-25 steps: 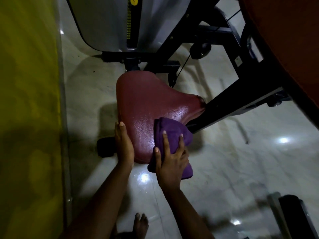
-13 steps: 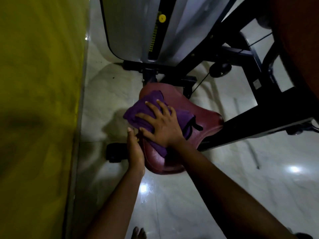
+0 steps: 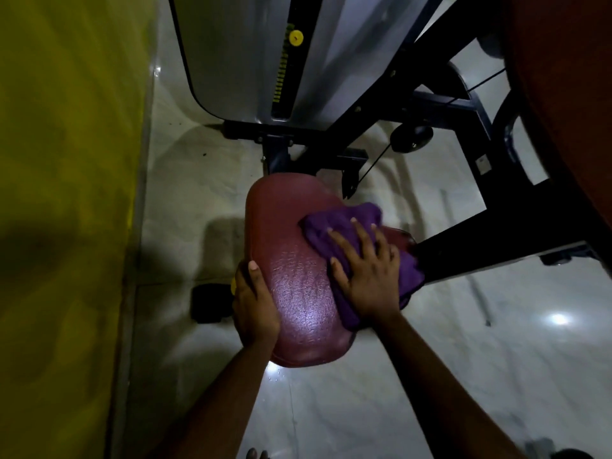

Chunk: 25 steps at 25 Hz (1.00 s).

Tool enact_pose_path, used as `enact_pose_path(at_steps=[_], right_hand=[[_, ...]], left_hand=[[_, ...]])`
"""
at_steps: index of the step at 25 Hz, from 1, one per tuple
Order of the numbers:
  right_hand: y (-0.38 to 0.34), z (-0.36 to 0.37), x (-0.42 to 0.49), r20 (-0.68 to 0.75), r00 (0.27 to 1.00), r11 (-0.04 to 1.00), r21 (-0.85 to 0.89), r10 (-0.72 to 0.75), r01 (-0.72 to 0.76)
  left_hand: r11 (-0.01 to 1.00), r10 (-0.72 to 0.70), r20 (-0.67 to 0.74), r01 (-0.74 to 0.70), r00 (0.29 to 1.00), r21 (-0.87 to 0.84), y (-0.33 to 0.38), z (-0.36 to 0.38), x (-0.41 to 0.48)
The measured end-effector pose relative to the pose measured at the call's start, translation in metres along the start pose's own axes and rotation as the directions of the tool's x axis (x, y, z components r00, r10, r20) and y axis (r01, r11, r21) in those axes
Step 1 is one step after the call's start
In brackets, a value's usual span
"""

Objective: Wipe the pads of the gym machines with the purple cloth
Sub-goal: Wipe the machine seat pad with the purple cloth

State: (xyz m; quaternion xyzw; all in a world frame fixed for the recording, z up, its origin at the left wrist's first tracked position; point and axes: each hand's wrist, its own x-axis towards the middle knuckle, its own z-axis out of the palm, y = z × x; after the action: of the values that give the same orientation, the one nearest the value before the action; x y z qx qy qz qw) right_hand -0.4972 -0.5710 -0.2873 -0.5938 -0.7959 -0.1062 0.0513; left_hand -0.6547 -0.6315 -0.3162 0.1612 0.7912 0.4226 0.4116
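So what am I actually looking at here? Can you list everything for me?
seat pad: one, dark red, centre
purple cloth: one, purple, on the seat pad's right side
machine frame: one, black, behind and right of the seat pad
weight cover: one, grey, top centre
knob: one, yellow, on the weight cover
second pad: one, red-brown, top right
wall: yellow, left
floor: pale, glossy
left hand: grips the seat pad's left edge
right hand: presses flat on the purple cloth

1. I count one rounded maroon vinyl seat pad (image 3: 298,286), inside the grip.
2. One crumpled purple cloth (image 3: 337,223), right of that grip.
3. Two bare hands: left hand (image 3: 256,306) gripping, right hand (image 3: 371,276) pressing flat.
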Motion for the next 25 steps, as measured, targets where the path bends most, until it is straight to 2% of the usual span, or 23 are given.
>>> enact_pose_path(at_steps=[2,4,6,8,11,14,16,18,20,23,25], right_hand=[[0.009,-0.004,0.033,0.078,0.978,0.981,0.015,0.191,-0.193],[-0.003,-0.004,0.049,0.185,0.911,0.925,0.025,0.369,-0.379],[-0.034,-0.005,0.037,0.142,0.899,0.904,0.053,0.414,-0.425],[-0.067,-0.01,0.007,0.055,0.937,0.934,0.073,0.346,-0.349],[-0.094,-0.02,-0.041,0.121,0.97,0.972,0.083,0.21,-0.221],[-0.095,-0.036,-0.08,0.214,0.977,0.993,0.11,0.008,-0.032],[-0.089,-0.054,-0.098,0.325,0.94,0.99,0.132,-0.1,0.059],[-0.077,-0.085,-0.107,0.466,0.874,0.973,0.228,-0.139,0.033],[-0.058,-0.114,-0.118,0.544,0.823,0.955,0.296,-0.162,-0.008],[-0.031,-0.154,-0.131,0.543,0.832,0.94,0.331,-0.115,-0.086],[-0.012,-0.179,-0.144,0.514,0.854,0.938,0.326,-0.075,-0.114]], left_hand=[[1.0,0.025,-0.017,-0.025,1.0,0.005,-0.002,0.001,0.001],[0.999,0.039,-0.023,-0.039,0.999,-0.006,-0.005,0.001,0.002],[0.998,0.061,-0.032,-0.061,0.998,-0.003,-0.005,0.002,0.003],[0.998,0.059,-0.017,-0.059,0.998,-0.017,-0.007,0.003,0.005],[0.996,0.039,0.111,-0.03,0.993,-0.082,-0.011,-0.011,0.001],[0.994,0.076,0.199,-0.09,0.977,0.065,-0.012,-0.044,-0.014],[0.986,0.053,0.227,-0.087,0.973,0.142,-0.006,-0.071,-0.03],[0.971,0.063,0.268,-0.121,0.961,0.207,0.004,-0.094,-0.054],[0.933,0.132,0.324,-0.228,0.937,0.279,0.018,-0.114,-0.084],[0.828,0.224,0.452,-0.413,0.863,0.378,0.037,-0.128,-0.121],[0.721,0.281,0.588,-0.571,0.758,0.393,0.049,-0.126,-0.14]])
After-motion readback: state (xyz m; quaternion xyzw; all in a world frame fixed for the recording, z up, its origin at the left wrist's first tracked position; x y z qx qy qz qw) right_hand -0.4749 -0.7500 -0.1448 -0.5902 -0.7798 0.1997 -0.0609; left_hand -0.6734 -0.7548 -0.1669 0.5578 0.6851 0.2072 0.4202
